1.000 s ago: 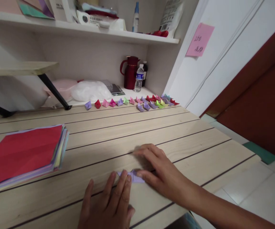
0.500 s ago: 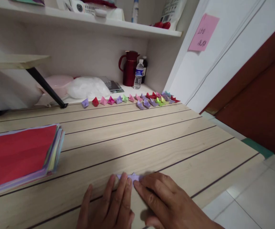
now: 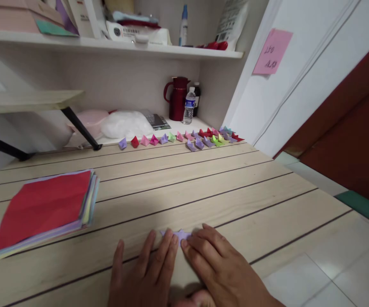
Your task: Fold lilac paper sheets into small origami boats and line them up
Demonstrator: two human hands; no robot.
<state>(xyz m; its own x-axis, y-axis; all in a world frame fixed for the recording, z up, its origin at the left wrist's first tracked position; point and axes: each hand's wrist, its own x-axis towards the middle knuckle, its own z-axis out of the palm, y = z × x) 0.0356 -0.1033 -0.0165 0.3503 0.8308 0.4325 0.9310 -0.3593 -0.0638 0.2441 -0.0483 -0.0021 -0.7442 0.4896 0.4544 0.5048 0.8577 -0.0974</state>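
A small folded piece of purple paper (image 3: 180, 236) lies flat on the wooden tabletop close to me. My left hand (image 3: 149, 266) presses down on its left end with the index and middle fingertips; its fingers are stretched out and spread. From the other side, my right hand (image 3: 218, 262) rests its extended fingertips on the right end of the paper. Neither hand grips it; both hold it against the table. The paper's two ends are partly hidden under the fingers.
A stack of coloured paper (image 3: 50, 200), red on top, lies at the left. Along the table's far edge stand several small folded paper boats (image 3: 199, 143). Behind them are a red thermos jug (image 3: 178, 100), a water bottle (image 3: 188, 106) and a white plastic bag (image 3: 127, 124). A small raised stand (image 3: 31, 100) is at left.
The view has shifted, with the paper stack and shelf now further right and more of the shelf showing. My right fingers have spread slightly on the purple paper; my left hand stays on it.
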